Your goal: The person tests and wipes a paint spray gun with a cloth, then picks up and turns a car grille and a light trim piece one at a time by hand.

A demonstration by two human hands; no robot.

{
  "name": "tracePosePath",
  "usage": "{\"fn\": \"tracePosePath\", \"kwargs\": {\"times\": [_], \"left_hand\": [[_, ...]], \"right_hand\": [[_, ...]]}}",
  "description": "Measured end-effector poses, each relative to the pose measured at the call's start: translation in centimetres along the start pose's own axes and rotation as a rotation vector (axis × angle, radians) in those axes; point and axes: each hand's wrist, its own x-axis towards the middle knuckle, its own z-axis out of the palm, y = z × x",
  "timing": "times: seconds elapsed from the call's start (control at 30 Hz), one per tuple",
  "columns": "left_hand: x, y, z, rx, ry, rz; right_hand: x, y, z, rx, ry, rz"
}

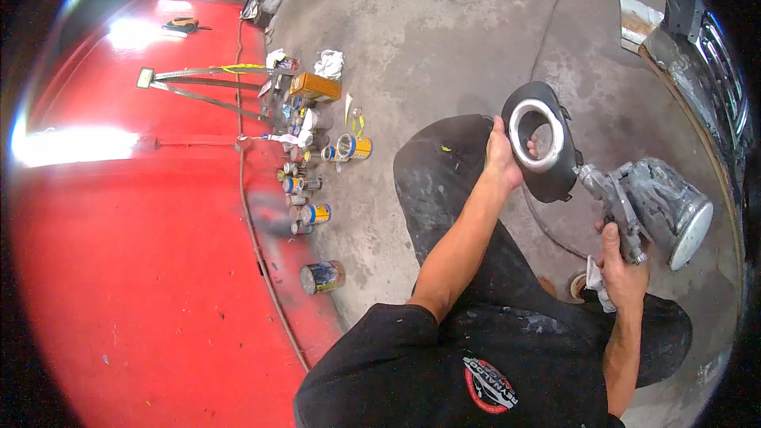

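Observation:
My left hand (501, 157) grips a black plastic fog light bezel (550, 184) by its near edge, with fingers showing through its round opening. A silver ring (518, 136) frames that opening. In my right hand (623, 271) is a metal spray gun (621, 204), its handle wrapped by my fingers. The gun's nozzle is close to the lower right side of the bezel. A paint-smeared cup (662, 198) with a pale round end is attached to the gun. White paper or cloth (599, 284) hangs beside my right hand.
Paint cans (354, 147) and jars line the red wall (143, 269), near an orange box (315, 87) and a metal stand (206, 79). A hose (547, 40) curves over the concrete floor (444, 24). Car bodywork (705, 71) stands at right. A tape roll (578, 286) lies by my legs.

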Motion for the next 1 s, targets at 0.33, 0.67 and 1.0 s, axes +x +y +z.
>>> {"fn": "tracePosePath", "kwargs": {"times": [0.33,0.67,1.0], "left_hand": [[0.6,0.0,-0.7,-0.030,-0.030,0.005],[-0.6,-0.2,1.3,-0.030,-0.044,-0.004],[0.9,0.0,-0.7,-0.002,-0.053,0.026]], "right_hand": [[0.2,0.9,0.4,0.014,-0.007,-0.026],[-0.2,-3.4,-0.7,0.016,-0.216,0.034],[0.7,1.1,0.6,0.054,0.016,-0.011]]}}
